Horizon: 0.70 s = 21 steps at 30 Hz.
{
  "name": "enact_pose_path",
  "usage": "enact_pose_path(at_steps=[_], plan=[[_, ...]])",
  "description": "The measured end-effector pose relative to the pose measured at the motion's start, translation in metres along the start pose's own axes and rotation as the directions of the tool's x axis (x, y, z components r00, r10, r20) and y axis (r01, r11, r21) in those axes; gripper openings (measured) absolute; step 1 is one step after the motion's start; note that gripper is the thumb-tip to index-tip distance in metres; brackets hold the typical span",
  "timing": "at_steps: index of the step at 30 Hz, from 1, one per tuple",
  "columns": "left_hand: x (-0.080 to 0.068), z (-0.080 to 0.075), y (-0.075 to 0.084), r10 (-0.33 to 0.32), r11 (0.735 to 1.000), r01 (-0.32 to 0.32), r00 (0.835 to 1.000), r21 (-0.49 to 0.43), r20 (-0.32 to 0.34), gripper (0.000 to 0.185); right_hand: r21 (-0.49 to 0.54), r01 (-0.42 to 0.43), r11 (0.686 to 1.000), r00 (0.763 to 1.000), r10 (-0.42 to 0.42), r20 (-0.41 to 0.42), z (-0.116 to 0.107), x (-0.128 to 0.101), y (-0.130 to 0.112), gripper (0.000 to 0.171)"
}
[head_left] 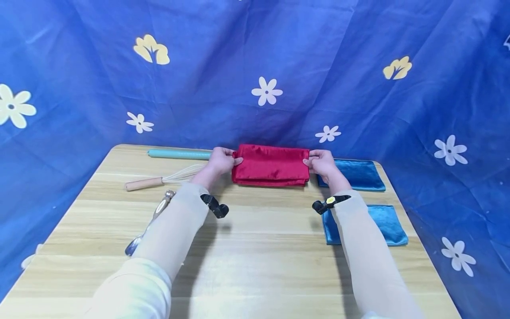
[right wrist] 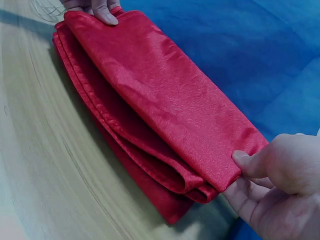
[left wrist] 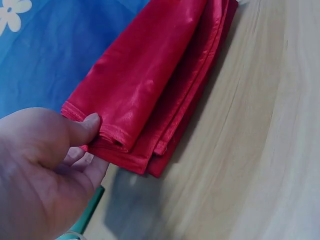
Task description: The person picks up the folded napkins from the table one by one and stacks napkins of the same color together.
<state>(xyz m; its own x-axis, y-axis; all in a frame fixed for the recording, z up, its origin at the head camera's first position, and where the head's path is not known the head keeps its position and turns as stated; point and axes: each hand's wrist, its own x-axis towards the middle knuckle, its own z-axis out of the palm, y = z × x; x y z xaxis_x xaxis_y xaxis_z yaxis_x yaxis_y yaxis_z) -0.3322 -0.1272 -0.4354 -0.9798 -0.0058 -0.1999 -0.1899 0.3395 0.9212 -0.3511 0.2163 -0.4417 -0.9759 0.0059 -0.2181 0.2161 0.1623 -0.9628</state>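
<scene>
Both hands are on a folded red satin cloth sitting near the far edge of the light wooden table, right up against the blue flower-print backdrop. The left hand pinches the cloth's left end, thumb on top and fingers tucked under the upper layers, which you can see clearly in the left wrist view. The right hand does the same at the right end, thumb pressed on the top layer and fingers underneath. The cloth is folded into several layers, and the top ones are lifted a little off the bottom ones at both ends.

Left of the cloth there's a teal rolling pin along the back edge, a wire whisk with a wooden handle in front of it, and a metal scoop-type utensil partly hidden by the left sleeve. On the right, two blue velvety cloths lie flat: one just beside the red cloth, the other closer to the person.

No readable brand, label or writing on anything; the wrist straps have a small yellow mark that's too tiny to make out.
</scene>
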Motion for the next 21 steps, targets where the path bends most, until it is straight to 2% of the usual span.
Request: enact_pose_path(at_steps=[3, 5, 10, 14, 21], plan=[[0.003, 0.003, -0.004, -0.013, 1.000, 0.013, 1.000, 0.006, -0.013, 0.026, -0.006, -0.009, 1.000, 1.000, 0.009, -0.008, 0.004, 0.002, 0.005, 0.025], [0.004, 0.003, -0.007, 0.004, 0.998, -0.003, 1.000, 0.065, -0.017, 0.026, -0.018, -0.019, 1.000, 1.000, 0.018, -0.009, 0.006, 0.003, 0.007, 0.031], [0.003, 0.002, -0.009, 0.042, 0.979, -0.050, 0.998, 0.199, 0.046, 0.031, -0.040, -0.067, 0.997, 0.998, 0.068, 0.011, 0.005, 0.001, 0.011, 0.043], [0.001, 0.001, -0.008, 0.025, 0.987, -0.039, 0.996, 0.157, 0.088, 0.036, -0.067, -0.089, 0.994, 0.995, 0.091, 0.028, 0.002, -0.001, 0.012, 0.045], [-0.002, 0.000, -0.011, -0.014, 0.990, 0.008, 0.999, 0.142, 0.042, 0.037, -0.151, -0.061, 0.987, 0.998, 0.064, 0.020, 0.003, -0.006, 0.015, 0.046]])
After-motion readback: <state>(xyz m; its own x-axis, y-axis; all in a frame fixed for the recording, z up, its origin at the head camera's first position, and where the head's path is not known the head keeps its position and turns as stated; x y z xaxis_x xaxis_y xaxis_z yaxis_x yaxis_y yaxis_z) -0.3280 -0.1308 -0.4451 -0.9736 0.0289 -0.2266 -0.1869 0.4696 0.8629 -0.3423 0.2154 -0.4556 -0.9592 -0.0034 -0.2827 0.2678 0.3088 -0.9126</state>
